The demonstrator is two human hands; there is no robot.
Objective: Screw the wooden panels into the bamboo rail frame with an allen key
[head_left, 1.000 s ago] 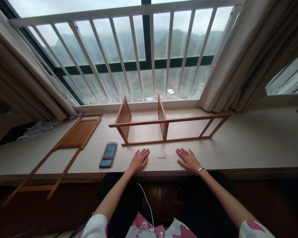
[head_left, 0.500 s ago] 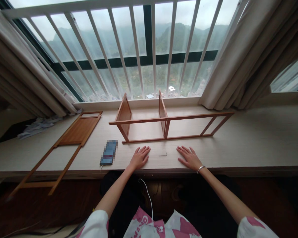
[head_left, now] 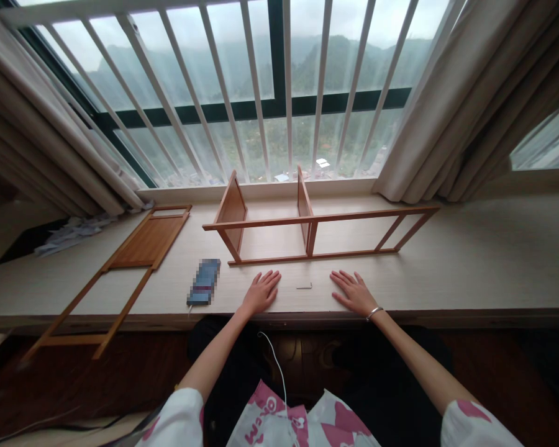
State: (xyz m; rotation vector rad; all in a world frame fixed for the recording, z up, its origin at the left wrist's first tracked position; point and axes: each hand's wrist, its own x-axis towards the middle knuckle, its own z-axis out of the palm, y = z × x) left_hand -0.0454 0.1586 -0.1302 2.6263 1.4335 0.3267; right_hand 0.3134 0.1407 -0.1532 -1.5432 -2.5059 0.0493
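My left hand (head_left: 261, 292) lies flat and open on the pale wooden sill (head_left: 470, 261), fingers stretched forward. My right hand (head_left: 354, 292) rests the same way, flat and open, with a bracelet at the wrist. Between the two hands lies a small metal hex key (head_left: 304, 286), touched by neither. Just beyond the fingertips stands a partly built wooden rack frame (head_left: 307, 233) with two upright panels and long rails running right. Both hands hold nothing.
A phone (head_left: 204, 282) lies left of my left hand, with a white cable hanging at my lap. A second wooden frame panel (head_left: 135, 254) lies flat at the left, overhanging the sill's edge. Crumpled paper (head_left: 69, 233), curtains and a barred window stand behind.
My hands have stayed flat in place; the view has tilted slightly so everything sits a little higher in the picture.
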